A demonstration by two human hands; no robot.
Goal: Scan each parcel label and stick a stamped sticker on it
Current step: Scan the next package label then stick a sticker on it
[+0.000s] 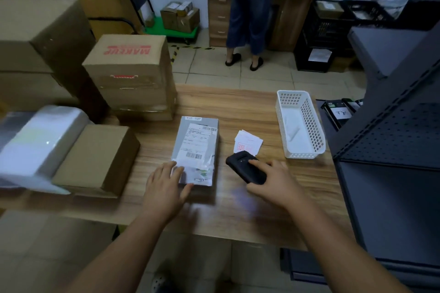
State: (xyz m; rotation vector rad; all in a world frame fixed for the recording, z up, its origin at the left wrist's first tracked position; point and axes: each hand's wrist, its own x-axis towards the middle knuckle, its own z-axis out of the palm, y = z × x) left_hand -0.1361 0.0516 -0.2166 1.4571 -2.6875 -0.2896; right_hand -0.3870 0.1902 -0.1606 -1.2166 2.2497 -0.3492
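A grey parcel (197, 135) with a white shipping label (196, 144) lies flat in the middle of the wooden table (238, 107). My left hand (166, 188) rests with straight fingers on the parcel's near left corner. My right hand (273, 182) grips a black handheld scanner (244, 169) just right of the parcel, low over the table. A small pile of white stickers with red stamps (247, 144) lies beyond the scanner.
A white plastic basket (302, 126) stands at the right. Cardboard boxes (128, 74) and a plastic-wrapped bundle (40, 140) crowd the left. A dark metal shelf (392, 138) borders the right edge. A person (247, 12) stands by a wooden cabinet behind the table.
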